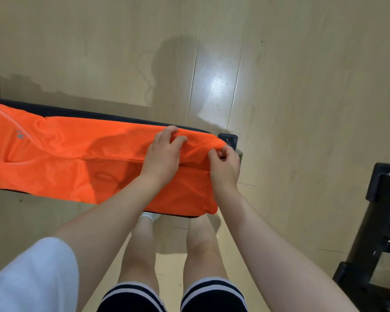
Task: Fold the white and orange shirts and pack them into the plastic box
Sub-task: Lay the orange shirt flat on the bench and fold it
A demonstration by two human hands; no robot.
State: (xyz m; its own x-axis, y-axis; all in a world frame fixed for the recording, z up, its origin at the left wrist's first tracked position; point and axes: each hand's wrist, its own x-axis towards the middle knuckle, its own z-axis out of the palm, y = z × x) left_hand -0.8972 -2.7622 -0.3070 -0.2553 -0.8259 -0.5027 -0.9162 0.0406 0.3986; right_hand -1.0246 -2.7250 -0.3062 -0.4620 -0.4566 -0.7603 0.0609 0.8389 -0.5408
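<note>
The orange shirt [77,163] lies spread along a narrow dark bench [81,114], folded lengthwise with a crease running through its middle. Its right end hangs slightly over the bench's near edge. My left hand [162,154] pinches the shirt's far right edge between thumb and fingers. My right hand [225,167] pinches the fabric at the right end corner, close beside the left hand. No white shirt or plastic box is in view.
The bench stands on a pale wooden floor [302,86]. A small black block [228,140] sits at the bench's right end. A black metal frame [376,233] stands at the right edge. My legs and dark shorts are below the bench.
</note>
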